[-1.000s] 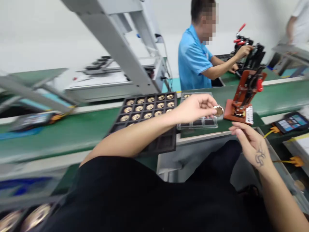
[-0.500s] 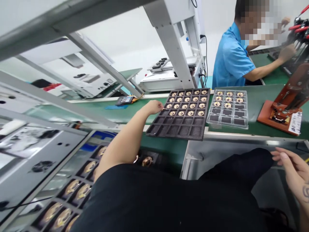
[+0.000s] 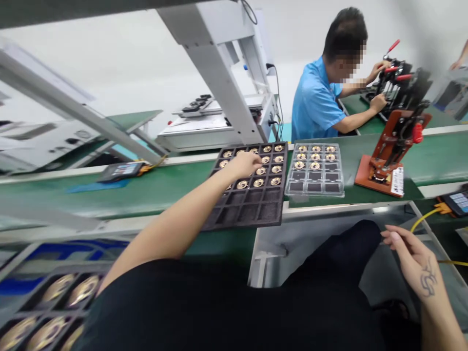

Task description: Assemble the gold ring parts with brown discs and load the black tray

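Observation:
My left hand is over the black compartment tray, its fingers bent and pressed together. Whatever is at its fingertips, if anything, is hidden. Round gold-coloured metal parts lie in the tray's far rows, some covered by the hand; the near pockets show bare black. Right beside that tray is a clear plastic tray with similar gold parts in its far cells. My right hand hovers by my right thigh, palm turned inward, thumb and fingers loosely stretched, holding nothing that I can see.
A brown clamp fixture stands on the green bench. A handheld device lies at left, another at right with a yellow cable. Lower left, another black tray holds gold parts. A co-worker handles red-handled clamps.
My left hand has moved from the black tray's left edge to over its far rows. The view has turned right, bringing in the right-hand device. My right hand keeps much the same pose.

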